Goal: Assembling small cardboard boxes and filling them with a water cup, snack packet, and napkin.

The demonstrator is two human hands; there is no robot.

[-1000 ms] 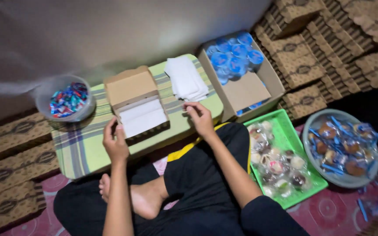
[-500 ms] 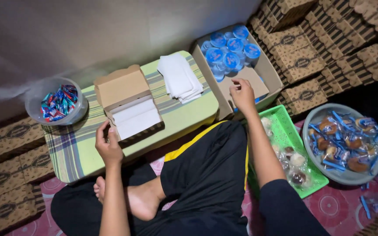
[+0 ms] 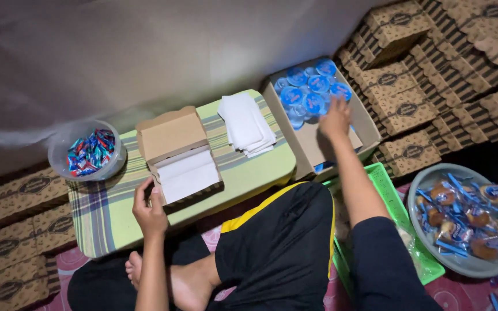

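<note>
Right hand [image 3: 336, 117] grip spread loose over the blue-lidded water cups [image 3: 311, 92] in the carton [image 3: 357, 109], nothing clamped; left hand [image 3: 148, 210] pinches the open snack box [image 3: 181, 156] corner on the counter [image 3: 110, 201]; a blind grab risks toppling neighbouring cups.

You're on a red patterned floor mat [image 3: 462, 294]. Plain grey wall [image 3: 145, 52] fills the upper left of frame, dim light. Low table with a green plaid cloth [image 3: 105, 207] sits at centre.
</note>
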